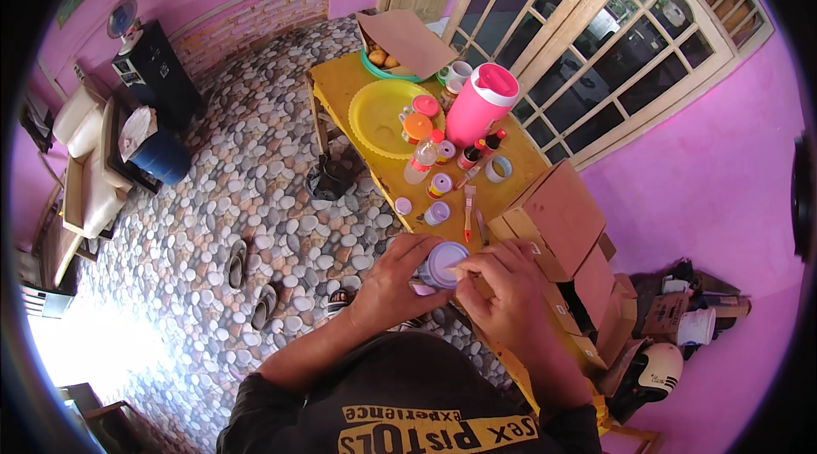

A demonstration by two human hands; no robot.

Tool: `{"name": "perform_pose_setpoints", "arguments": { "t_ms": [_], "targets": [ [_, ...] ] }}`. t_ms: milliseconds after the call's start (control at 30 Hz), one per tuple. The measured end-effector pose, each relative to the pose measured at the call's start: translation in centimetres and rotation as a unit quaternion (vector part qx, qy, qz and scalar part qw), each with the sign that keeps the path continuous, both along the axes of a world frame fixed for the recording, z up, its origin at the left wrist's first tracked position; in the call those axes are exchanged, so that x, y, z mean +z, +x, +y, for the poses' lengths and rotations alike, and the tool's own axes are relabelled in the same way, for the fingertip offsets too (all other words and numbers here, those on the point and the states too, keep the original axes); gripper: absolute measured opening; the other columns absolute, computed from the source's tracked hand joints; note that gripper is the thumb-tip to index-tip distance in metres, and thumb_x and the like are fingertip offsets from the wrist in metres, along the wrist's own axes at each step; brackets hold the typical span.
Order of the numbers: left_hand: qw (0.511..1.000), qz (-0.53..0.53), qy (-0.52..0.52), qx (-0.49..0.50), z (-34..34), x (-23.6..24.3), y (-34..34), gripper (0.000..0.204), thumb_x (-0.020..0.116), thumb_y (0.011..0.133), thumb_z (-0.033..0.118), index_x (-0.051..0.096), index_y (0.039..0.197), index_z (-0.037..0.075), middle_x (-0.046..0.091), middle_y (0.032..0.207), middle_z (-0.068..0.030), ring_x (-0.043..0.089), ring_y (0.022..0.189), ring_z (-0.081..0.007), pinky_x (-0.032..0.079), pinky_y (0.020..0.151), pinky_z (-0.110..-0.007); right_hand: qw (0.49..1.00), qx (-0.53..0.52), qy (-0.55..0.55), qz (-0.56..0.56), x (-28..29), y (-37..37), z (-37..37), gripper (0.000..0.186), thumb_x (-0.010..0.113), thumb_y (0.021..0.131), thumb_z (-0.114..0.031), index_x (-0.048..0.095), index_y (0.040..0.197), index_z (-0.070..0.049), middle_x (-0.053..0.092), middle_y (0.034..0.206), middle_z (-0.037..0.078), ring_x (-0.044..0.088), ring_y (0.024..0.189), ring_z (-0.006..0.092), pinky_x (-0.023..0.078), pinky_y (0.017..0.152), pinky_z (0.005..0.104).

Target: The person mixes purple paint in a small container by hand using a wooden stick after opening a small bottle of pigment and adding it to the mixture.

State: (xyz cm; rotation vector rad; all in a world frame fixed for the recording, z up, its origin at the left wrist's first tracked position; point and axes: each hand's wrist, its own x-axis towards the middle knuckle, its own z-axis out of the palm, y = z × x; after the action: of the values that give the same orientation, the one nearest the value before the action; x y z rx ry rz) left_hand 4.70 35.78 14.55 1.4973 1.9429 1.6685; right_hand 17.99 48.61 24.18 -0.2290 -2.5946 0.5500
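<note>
My left hand point(391, 285) is wrapped round a small round tin point(446, 263) with a pale lilac lid, held up before me at the table's near end. At the lid's right edge, my right hand point(504, 291) has its thumb and fingers pinched together. Whether anything thin is between those fingertips is too small to tell. Just beyond the hands, a paintbrush point(469, 209) with an orange-red handle tip lies on the yellow table point(519, 166). Left of the brush stand small lilac-lidded tins, one close by point(437, 214) and another behind it point(440, 185).
A pink jug point(483, 105), a clear bottle point(423, 158), dark sauce bottles point(494, 140) and a tape roll point(499, 168) stand farther back. Beyond is a yellow tray point(364, 124) with orange-lidded containers. Open cardboard boxes point(562, 220) border the right side. Sandals point(264, 307) lie on the floor.
</note>
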Motion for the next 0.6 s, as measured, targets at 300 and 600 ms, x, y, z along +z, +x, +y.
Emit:
{"name": "perform_pose_setpoints", "arguments": {
  "t_ms": [300,600],
  "targets": [
    [1.0,-0.02,-0.022,-0.006,0.0,-0.2,0.2,0.067,0.092,0.069,0.018,0.066,0.129,0.004,0.064,0.126,-0.0167,0.066,0.115,-0.0362,0.055,0.098,-0.044,0.997,-0.051,0.053,0.019,-0.5,0.3,0.8,0.018,0.076,0.078,-0.005,0.067,0.093,-0.008,0.065,0.087,0.005,0.063,0.084,0.0286,0.044,0.089,0.0453],
    [0.999,-0.01,-0.029,-0.014,0.0,0.0,0.1,0.067,0.092,0.07,0.017,0.066,0.13,0.004,0.064,0.126,-0.0163,0.065,0.116,-0.0357,0.055,0.099,-0.044,1.0,-0.026,0.005,0.012,-0.8,0.0,0.2,0.018,0.077,0.078,-0.006,0.066,0.093,-0.009,0.064,0.086,0.005,0.062,0.083,0.0272,0.043,0.086,0.0441]
  ]
}}
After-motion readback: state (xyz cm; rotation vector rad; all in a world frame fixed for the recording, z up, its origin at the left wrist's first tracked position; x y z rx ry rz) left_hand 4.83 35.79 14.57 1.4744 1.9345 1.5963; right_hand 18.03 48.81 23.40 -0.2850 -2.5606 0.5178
